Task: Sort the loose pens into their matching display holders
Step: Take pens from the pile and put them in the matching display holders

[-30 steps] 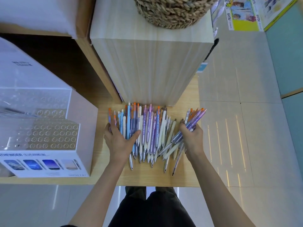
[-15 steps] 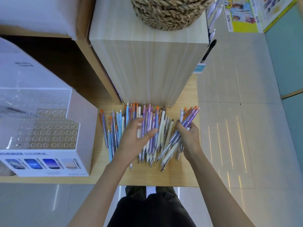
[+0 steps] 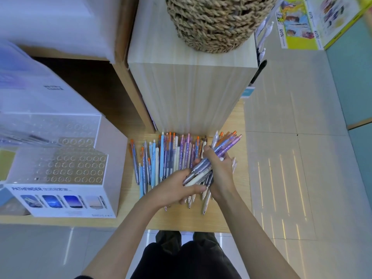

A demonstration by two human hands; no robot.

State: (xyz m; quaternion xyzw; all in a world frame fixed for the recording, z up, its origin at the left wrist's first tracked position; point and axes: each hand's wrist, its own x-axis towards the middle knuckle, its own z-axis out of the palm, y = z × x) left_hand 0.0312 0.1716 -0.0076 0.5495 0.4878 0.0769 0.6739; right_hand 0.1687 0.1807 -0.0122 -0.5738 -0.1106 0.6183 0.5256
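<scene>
We see a light wooden counter (image 3: 201, 220) carrying a tall pale wood-grain block (image 3: 191, 93), which is topped by a woven rope basket (image 3: 217, 21). On the left stands a white cardboard display holder (image 3: 60, 168) with clear perforated tiers. Beside it, loose pens (image 3: 157, 160) in blue, purple, orange and cream lie fanned on the counter against the block's foot. At their right edge, the right hand (image 3: 219, 174) grips a slanted bundle of purple and cream pens (image 3: 221, 150) above the spread. The left hand (image 3: 175, 188) curls round the bundle's lower ends, touching the right hand.
</scene>
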